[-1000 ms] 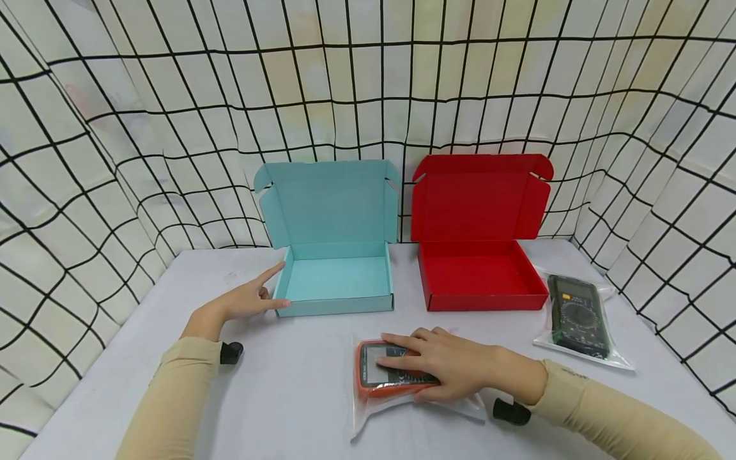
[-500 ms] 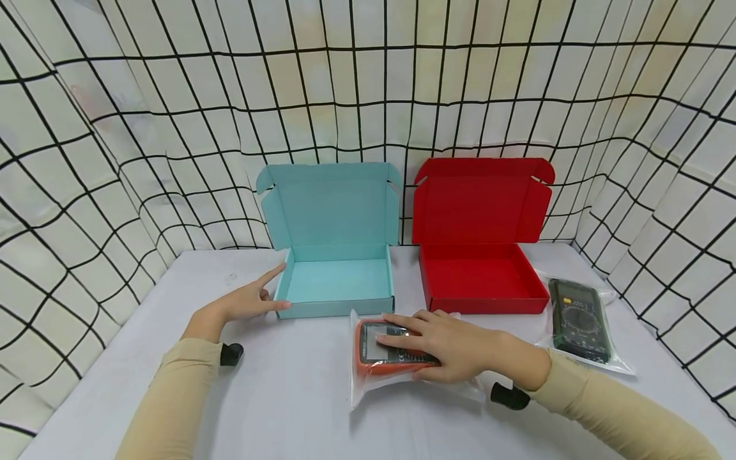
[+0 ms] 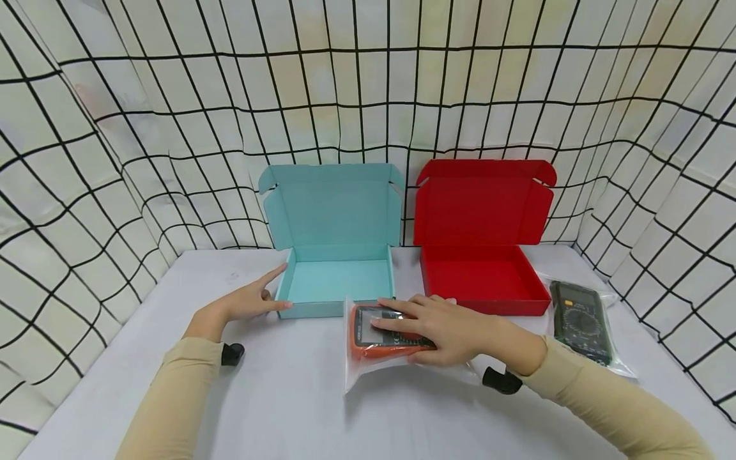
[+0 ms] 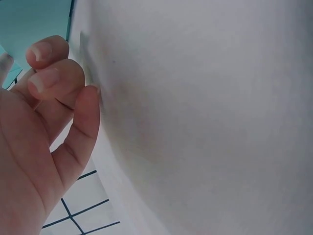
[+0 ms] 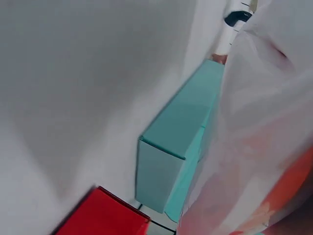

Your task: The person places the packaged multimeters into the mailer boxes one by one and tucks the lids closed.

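Observation:
My right hand (image 3: 454,329) holds an orange-framed multimeter (image 3: 376,350) in a clear plastic bag, gripping it from above. The bag hangs over the table just in front of a light-blue box (image 3: 313,309), casting a shadow below. In the right wrist view the bag (image 5: 254,107) covers the right side and hides the fingers. My left hand (image 3: 244,303) touches the blue box's left side, index finger and thumb stretched out; the other fingers (image 4: 56,81) are curled in the left wrist view. The blue box stands with its lid up.
A red box (image 3: 489,306), lid up, stands right of the blue one. Beside it lies a dark multimeter (image 3: 581,322) in a clear bag. Black-lined white cloth walls (image 3: 368,83) enclose the white table (image 3: 276,396) at the back and sides.
My right hand has raised the bagged orange multimeter off the table and carried it forward, slightly left, toward the blue box. My left hand stays at the box's side.

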A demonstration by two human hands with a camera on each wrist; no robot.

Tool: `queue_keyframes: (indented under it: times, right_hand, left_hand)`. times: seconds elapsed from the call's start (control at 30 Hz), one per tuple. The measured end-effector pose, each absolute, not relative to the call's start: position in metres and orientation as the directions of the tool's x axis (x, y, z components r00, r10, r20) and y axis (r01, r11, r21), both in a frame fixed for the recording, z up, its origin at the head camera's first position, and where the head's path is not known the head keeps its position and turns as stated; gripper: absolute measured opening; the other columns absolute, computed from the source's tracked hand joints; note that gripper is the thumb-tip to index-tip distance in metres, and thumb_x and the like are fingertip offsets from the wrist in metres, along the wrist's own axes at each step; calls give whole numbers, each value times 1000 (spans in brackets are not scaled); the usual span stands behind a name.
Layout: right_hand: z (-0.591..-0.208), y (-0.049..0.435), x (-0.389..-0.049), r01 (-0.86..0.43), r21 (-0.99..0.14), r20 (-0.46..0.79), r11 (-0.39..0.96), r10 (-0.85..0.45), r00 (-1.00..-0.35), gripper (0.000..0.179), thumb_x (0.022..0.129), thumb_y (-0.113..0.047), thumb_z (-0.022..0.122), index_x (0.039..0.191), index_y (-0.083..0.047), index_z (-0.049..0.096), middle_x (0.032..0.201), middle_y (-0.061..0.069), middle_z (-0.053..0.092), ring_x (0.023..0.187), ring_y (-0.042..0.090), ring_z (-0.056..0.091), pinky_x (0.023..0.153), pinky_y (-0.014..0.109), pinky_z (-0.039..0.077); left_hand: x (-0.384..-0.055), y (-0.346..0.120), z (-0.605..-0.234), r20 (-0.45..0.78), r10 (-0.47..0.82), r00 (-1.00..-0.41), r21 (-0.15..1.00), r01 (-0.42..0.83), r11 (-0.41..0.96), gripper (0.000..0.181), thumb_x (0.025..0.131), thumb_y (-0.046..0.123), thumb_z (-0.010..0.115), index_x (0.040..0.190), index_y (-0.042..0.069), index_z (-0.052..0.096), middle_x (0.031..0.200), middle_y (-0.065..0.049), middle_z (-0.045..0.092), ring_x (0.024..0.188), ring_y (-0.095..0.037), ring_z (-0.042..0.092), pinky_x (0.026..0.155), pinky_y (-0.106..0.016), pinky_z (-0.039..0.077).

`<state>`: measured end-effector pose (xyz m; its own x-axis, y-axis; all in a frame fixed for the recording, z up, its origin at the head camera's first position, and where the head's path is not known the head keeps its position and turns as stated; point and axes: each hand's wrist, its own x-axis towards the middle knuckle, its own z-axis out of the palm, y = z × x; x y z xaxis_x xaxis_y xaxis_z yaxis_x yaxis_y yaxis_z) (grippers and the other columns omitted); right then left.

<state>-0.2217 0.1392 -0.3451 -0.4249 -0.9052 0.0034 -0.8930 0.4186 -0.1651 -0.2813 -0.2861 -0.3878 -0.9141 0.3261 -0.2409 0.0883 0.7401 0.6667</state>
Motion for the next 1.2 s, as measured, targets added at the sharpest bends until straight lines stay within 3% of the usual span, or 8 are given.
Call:
queue_keyframes:
  times: [0.97,1.2]
  right_hand:
    - [-332,111,-256,-908,-151,31,390,-916,-399,72,99,-38,64,162,-29,33,170,3,19,137,27,41,103,49,48]
    - [-333,102,-265,-904,-142,38,402,-911,-411,73,98,-39,65,162,-27,33,169,7,22,136,30,43,103,53,47]
  left_hand:
    - [-280,-286,-389,-248,323,-913,674,77,735,108,93,49,73,166,20,-1,75,-4,46,72,-19,45,68,-34,37]
    - [-280,-286,-388,-262,302,-917,655,61,753,109,92,52,73,166,21,0,82,-6,50,78,-21,48,72,-37,38]
